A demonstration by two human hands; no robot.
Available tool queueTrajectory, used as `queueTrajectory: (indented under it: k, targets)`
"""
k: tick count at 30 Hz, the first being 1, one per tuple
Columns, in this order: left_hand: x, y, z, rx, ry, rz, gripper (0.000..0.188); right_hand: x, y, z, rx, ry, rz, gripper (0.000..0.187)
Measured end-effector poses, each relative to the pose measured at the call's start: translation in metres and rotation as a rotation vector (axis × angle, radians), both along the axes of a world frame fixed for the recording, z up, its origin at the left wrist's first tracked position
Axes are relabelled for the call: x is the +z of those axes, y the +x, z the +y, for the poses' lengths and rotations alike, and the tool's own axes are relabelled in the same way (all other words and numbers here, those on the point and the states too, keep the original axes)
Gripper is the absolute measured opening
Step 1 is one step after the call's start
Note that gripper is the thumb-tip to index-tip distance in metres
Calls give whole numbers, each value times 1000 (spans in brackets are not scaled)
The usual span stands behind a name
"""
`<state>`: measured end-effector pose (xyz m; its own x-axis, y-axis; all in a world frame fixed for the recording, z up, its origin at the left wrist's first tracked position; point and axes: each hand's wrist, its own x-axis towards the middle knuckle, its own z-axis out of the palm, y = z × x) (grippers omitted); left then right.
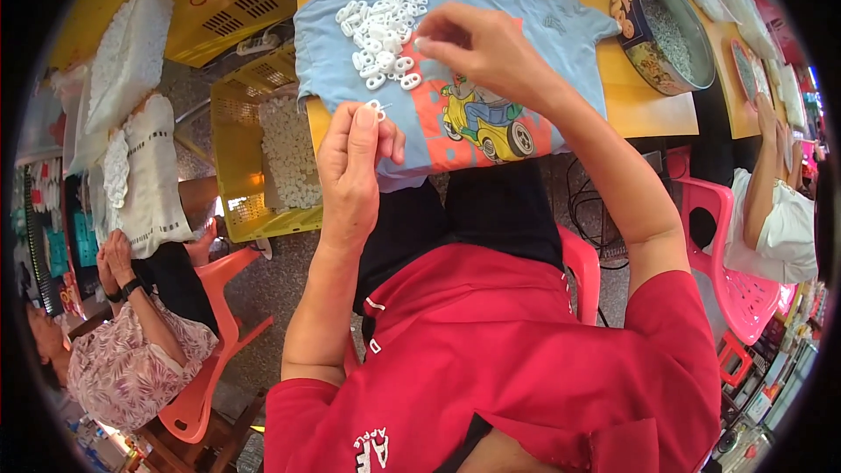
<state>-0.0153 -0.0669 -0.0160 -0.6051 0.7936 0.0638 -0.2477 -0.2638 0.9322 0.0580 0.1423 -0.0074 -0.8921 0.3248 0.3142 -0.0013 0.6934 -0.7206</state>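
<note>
Left hand (350, 158) pinches a small white plastic oval (376, 107) over a light-blue shirt (565, 44) laid on a yellow tabletop (648, 114); right hand (477, 45), grip unclear, bends beside heaped white ovals (382, 37); a yellow plastic crate (241, 144) sits left.

The small oval pieces (381, 39) are white, the T-shirt (574, 52) pale blue (its printed car (487, 138) yellow on orange), the crate (238, 144) yellow, the person's top (526, 342) red.
</note>
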Motion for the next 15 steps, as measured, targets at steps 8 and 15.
queueTrajectory:
  k: [8,15]
  targets:
    - [21,11,28,-22,56,48,22,38,35,-23,-1,-1169,39,28]
    - [33,20,41,-19,88,63,22,44,49,-37,69,-1307,98,28]
